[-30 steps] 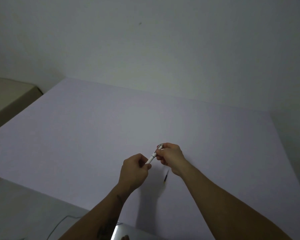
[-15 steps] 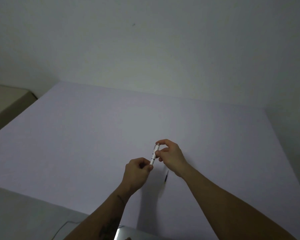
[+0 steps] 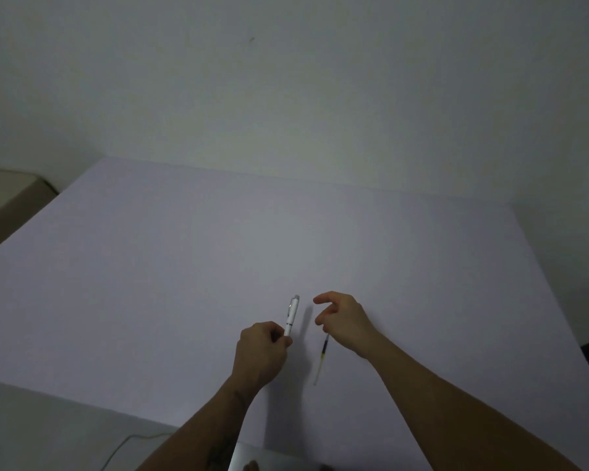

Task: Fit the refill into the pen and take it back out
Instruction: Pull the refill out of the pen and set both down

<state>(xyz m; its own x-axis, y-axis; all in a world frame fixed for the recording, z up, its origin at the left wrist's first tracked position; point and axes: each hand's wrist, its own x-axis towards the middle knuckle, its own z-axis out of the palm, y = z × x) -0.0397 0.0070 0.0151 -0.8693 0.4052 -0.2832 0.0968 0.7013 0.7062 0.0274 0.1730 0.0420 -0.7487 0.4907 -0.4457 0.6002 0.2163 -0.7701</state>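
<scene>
Risk: slim clear plastic refill w/ dark tip section [image 3: 322,358] is thin, lies flat on the pale lilac table [image 3: 184,266]; fingertip pick-up could roll or flick it away.
Risk 2: white plastic pen barrel w/ silver clip [image 3: 292,316] held only at its lower end; could tilt or slip during insertion, refill then misses the bore.
Left hand [image 3: 262,351]: clenched on lower end of pen, barrel pointing up and away.
Right hand [image 3: 342,321]: fingers loosely curled, grasping nothing, above refill's far end; contact can't tell.
Refill: on table just right of pen, not inside.
Containers: pen barrel the only one; contents not visible, prob. empty.
</scene>
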